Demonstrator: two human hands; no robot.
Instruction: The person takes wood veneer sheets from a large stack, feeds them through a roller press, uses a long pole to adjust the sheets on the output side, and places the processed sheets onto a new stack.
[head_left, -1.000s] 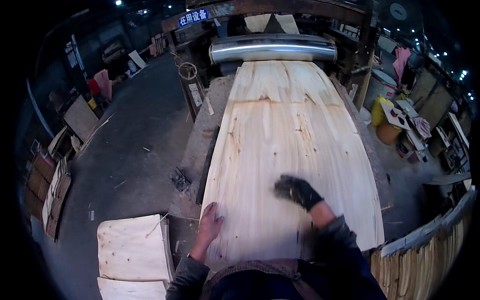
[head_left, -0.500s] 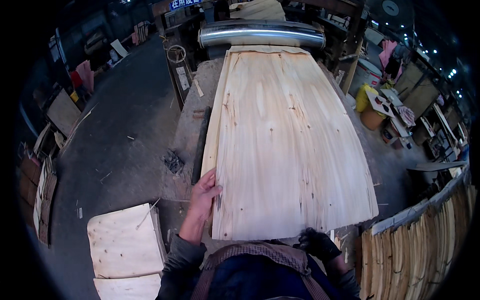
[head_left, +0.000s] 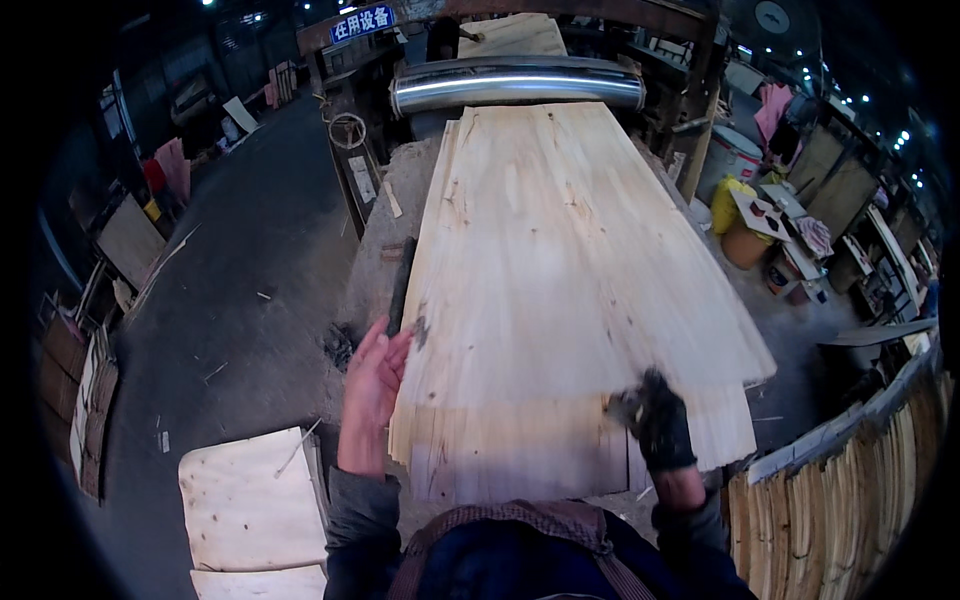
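Note:
A wide pale wood veneer sheet (head_left: 530, 280) lies on top of a stack, its far end at a shiny metal roller (head_left: 515, 88). Below its near edge, lower veneer sheets (head_left: 520, 455) show, slightly out of line. My bare left hand (head_left: 376, 378) is beside the stack's left edge, fingers stretched out and apart, holding nothing. In a black glove, my right hand (head_left: 662, 425) is over the top sheet's near edge, towards the right. Motion blurs its fingers, so whether they pinch the sheet or only touch it cannot be made out.
Machine uprights flank the roller, with a small handwheel (head_left: 347, 131) on the left. More veneer sheets (head_left: 250, 500) lie low at my left. A stack of veneer pieces (head_left: 830, 520) stands close at right. Beyond it are a brown bucket (head_left: 745, 243) and a drum (head_left: 733, 155).
The top sheet has slid forward towards the roller, uncovering sheets beneath. My left hand has let go of the edge and opened. My right hand has moved up and forward onto the stack.

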